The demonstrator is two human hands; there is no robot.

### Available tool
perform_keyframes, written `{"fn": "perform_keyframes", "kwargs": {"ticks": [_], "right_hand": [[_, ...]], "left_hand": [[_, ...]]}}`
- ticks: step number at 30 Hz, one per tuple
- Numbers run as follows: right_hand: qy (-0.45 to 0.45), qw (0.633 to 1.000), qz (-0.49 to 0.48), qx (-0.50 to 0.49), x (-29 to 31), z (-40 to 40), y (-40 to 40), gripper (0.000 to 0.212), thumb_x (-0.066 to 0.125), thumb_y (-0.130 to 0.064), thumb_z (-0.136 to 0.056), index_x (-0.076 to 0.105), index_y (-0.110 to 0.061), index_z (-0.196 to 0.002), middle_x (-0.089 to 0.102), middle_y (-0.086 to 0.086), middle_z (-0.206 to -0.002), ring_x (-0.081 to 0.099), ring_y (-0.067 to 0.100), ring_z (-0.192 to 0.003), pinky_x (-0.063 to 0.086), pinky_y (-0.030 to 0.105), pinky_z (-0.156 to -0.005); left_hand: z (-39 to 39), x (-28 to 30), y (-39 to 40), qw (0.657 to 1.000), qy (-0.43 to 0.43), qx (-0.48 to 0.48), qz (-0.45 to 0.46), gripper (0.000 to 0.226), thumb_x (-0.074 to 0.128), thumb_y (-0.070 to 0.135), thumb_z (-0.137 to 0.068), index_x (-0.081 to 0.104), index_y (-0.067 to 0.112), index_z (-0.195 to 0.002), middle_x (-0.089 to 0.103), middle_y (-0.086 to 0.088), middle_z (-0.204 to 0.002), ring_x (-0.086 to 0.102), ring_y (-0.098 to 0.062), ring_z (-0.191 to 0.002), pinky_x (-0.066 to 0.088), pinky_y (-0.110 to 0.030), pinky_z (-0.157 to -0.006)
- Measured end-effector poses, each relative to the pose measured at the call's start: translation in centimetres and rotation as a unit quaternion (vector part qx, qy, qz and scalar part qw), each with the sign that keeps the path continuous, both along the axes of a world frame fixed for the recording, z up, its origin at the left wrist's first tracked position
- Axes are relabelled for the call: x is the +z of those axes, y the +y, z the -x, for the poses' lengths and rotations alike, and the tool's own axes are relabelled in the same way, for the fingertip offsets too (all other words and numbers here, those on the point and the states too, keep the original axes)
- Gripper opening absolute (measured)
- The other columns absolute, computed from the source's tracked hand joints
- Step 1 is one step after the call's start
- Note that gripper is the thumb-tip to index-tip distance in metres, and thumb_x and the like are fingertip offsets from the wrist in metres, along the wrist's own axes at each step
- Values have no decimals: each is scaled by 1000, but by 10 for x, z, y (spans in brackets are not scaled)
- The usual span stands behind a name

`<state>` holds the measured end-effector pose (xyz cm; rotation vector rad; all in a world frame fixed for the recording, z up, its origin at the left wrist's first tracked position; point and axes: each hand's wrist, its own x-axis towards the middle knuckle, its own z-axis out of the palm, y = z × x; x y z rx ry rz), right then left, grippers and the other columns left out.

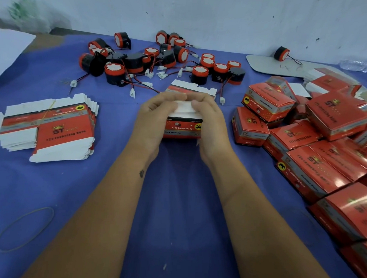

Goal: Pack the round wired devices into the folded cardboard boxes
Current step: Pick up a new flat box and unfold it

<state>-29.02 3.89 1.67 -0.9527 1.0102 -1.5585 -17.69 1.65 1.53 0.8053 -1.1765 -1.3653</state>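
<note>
Both hands folding one box at mid-surface

The box [184, 126] sits between the left hand [153, 119] and right hand [208, 119], both gripping it, thumbs pressing its white flap; its long axis runs 9 to 3 o'clock. The devices [160, 61] lie at 12, near, roughly equally close to both hands. Flat cartons [52, 128] sit at 9, packed boxes [313, 147] at 3, a rubber band [24, 229] at 7 on the blue surface [176, 201]; nothing blocks the reach.

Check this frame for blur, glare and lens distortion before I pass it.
Head view: both hands, left hand and right hand, and the box they hold are fairly sharp; packed boxes at the right edge smear and show glare; green-printed bag top left is blurred; table edge bows, wide-angle.
</note>
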Motion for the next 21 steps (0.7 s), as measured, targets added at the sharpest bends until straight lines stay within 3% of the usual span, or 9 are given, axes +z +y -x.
{"fn": "perform_keyframes", "kwargs": {"ticks": [4, 12, 15, 17, 21], "right_hand": [[58, 998, 1, -39, 2, -1, -1, 32, 50, 4, -89, 64, -22, -101, 66, 10, -114, 67, 21, -90, 59, 34, -67], [85, 995, 20, -45, 6, 1, 3, 46, 51, 9, -88, 66, -28, -110, 67, 1, -115, 68, 19, -98, 60, 32, -70], [95, 994, 17, -50, 5, 0, 3, 41, 51, 6, -89, 68, -27, -104, 67, 5, -117, 67, 24, -101, 60, 42, -77], [51, 998, 13, -40, 4, -2, 3, 34, 49, 1, -91, 69, -24, -101, 66, 10, -117, 66, 28, -101, 59, 44, -78], [-3, 999, -9, -54, 1, -6, -1, 26, 46, -23, -91, 71, -25, -99, 66, 11, -120, 62, 30, -112, 52, 47, -89]], "left_hand": [[2, 2, 0, 1000, -3, 14, 3, 51, 46, -6, -85, 71, 36, -101, 72, -1, -107, 72, -15, -87, 57, -28, -61], [4, 3, 2, 1000, -11, 19, 10, 54, 48, -10, -83, 68, 36, -100, 71, -2, -109, 72, -19, -93, 57, -28, -62], [3, 2, 2, 1000, -11, 19, 12, 50, 49, -10, -82, 69, 33, -98, 73, 5, -99, 72, -15, -86, 57, -28, -60], [2, 2, 2, 1000, -8, 11, 9, 42, 50, -2, -79, 69, 29, -100, 73, 8, -95, 72, -12, -83, 57, -28, -60], [1, -1, 0, 1000, 5, -8, -12, 44, 49, 12, -71, 69, 34, -103, 71, 9, -98, 71, -12, -84, 56, -27, -61]]}}
